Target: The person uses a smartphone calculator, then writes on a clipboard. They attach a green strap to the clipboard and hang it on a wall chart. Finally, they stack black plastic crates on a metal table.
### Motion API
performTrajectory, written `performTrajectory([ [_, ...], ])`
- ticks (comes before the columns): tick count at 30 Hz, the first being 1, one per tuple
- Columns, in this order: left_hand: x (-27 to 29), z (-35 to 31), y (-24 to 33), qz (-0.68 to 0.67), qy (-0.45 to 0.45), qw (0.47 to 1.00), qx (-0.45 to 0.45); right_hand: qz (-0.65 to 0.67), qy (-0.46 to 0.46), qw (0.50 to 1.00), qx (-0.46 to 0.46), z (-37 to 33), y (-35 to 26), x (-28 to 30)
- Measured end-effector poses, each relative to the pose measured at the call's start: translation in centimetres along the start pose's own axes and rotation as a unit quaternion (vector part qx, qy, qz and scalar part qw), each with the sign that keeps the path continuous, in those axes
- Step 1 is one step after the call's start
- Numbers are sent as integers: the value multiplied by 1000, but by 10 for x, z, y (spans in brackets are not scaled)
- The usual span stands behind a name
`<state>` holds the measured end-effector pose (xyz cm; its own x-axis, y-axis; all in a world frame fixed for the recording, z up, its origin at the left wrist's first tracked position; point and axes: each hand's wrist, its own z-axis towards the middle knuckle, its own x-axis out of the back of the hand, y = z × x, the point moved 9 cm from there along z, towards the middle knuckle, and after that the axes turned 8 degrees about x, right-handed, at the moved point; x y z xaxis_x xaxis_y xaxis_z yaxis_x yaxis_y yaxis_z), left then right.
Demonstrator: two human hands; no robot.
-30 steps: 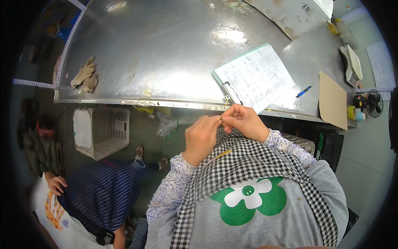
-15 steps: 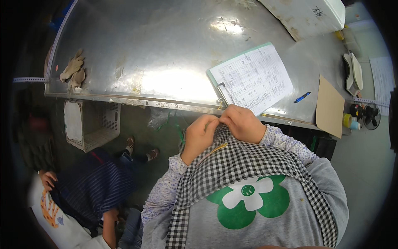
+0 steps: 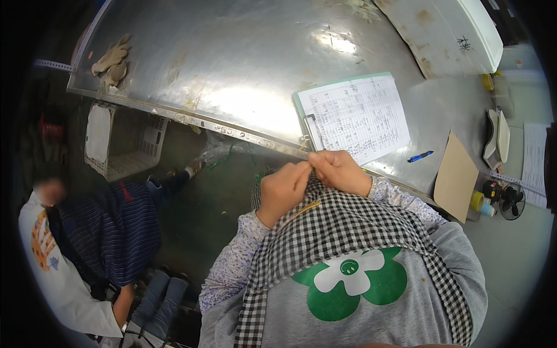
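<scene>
Checked cloth pinched by both hands' fingers (pinch point hidden); clipboard just beyond.

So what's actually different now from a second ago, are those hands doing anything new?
Hardly anything. The left hand and right hand stay pressed together at the metal table's edge, pinching the top of the black-and-white checked apron. The view has swung a little, so the clipboard with the ruled sheet and the blue pen only seem shifted.
</scene>
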<state>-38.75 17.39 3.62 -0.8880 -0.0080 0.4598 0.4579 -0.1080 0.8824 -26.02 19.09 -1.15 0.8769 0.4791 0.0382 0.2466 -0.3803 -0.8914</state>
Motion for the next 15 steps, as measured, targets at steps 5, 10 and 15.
performTrajectory([
  [5,10,-5,-45,-136,33,972,187,-402,-5,851,339,23,-78,13],
  [10,10,0,-72,-219,20,941,257,-596,-189,725,288,71,-35,-18],
  [15,4,7,-91,-255,-8,935,247,-634,-237,682,279,80,-37,-21],
])
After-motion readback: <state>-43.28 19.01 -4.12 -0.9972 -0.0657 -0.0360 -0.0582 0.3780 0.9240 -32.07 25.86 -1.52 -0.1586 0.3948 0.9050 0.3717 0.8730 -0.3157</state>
